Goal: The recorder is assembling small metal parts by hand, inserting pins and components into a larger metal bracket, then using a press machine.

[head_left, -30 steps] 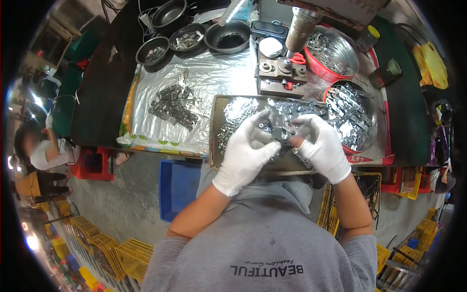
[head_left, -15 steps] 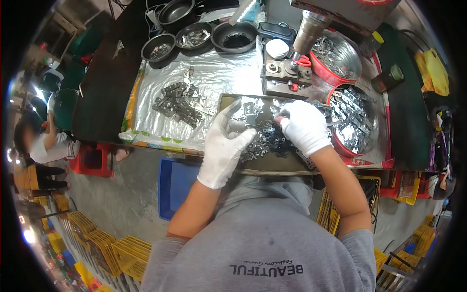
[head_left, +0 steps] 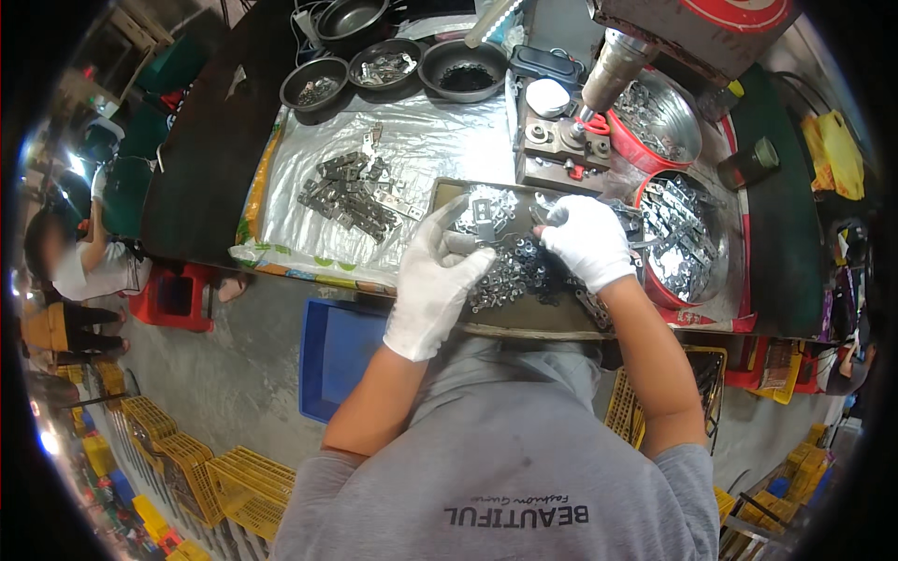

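My white-gloved left hand (head_left: 433, 276) is over the left side of a shallow dark tray (head_left: 552, 321). Its curled fingers and thumb hold a small flat metal bracket (head_left: 483, 217), partly covered by the fingertips. My gloved right hand (head_left: 589, 241) hovers over the tray's right side, fingers pinched together; whatever is between them is too small to make out. Below and between the hands lie small shiny metal pieces (head_left: 498, 285) and dark rings (head_left: 547, 271). Just behind the tray stands a press, its metal die block (head_left: 564, 140) beneath a vertical ram (head_left: 613, 70).
A heap of metal strips (head_left: 360, 196) lies on the silvery sheet (head_left: 281, 220) at left. Three dark bowls (head_left: 460, 91) with small parts stand behind. Red-rimmed tins (head_left: 655, 297) of metal parts are at right. A blue bin (head_left: 316, 374) stands below; a person (head_left: 84, 266) sits far left.
The whole view has shifted slightly, so the bench and press appear farther right. Both hands stay over the tray in nearly the same poses, the right one moving only a little.
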Demonstrator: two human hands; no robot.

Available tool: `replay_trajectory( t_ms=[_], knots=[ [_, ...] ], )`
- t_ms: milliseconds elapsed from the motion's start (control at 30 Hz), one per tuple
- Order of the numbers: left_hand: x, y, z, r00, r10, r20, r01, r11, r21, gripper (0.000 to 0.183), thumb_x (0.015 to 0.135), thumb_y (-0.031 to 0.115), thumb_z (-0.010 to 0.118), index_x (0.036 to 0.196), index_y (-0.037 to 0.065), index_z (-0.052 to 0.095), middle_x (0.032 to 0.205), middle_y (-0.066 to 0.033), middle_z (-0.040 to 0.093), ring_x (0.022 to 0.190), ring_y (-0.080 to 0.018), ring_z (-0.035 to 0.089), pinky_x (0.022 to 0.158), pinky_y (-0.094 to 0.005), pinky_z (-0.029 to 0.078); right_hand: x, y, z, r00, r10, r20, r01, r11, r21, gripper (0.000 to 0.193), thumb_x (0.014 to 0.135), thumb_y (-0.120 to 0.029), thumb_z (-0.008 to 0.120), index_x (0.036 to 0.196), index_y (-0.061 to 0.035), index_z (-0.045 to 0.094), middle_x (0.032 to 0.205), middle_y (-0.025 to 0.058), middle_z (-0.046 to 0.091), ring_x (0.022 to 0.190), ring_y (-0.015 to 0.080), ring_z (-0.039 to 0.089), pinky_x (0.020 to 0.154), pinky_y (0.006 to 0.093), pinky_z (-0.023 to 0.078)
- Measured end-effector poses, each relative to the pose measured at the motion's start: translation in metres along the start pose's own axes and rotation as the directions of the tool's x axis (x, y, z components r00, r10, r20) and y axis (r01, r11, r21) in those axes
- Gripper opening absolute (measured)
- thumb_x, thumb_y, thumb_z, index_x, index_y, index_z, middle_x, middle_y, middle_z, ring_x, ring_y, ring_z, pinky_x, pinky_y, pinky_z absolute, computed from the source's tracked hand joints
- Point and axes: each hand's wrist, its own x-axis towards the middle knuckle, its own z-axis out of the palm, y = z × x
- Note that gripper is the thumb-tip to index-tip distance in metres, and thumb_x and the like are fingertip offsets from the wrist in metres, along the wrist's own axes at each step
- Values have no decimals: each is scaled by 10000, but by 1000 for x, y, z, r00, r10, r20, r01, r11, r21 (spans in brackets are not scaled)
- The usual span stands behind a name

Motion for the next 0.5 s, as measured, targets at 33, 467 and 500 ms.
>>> replay_trajectory(
  t_ms=[33, 467, 500],
  knots=[
    [0, 1, 0, 1000, 0, 0, 0, 1000, -1, 693, 823, -9, 701, 1444, -12, 393, 932, -41, 573, 770, -66, 569, 689, -193, 480, -1, 2, -2, 999, -32, 15, 32, 998, 51, 252, 750, -328, 756, 803, -86, 716, 826, 142, 697, 831, 315, 668, 786, 401, 510],
    [3, 1, 10, 998, -13, 55, 15, 999, -35, 671, 828, -14, 706, 1432, -15, 411, 954, -46, 640, 825, -79, 617, 722, -186, 486, -39, 7, -64, 957, -10, 291, -245, 514, 822, 347, 945, -340, 660, 995, 0, 608, 821, 77, 690, 673, 94, 602, 631, 237, 490],
    [4, 0, 12, 996, -17, 86, 24, 997, -79, 664, 829, -14, 706, 1428, -8, 419, 969, -51, 642, 840, -82, 620, 726, -189, 489, -40, 10, -65, 958, -7, 288, -244, 514, 823, 347, 945, -340, 660, 995, 0, 608, 821, 77, 690, 673, 94, 602, 631, 237, 490]
  ],
)
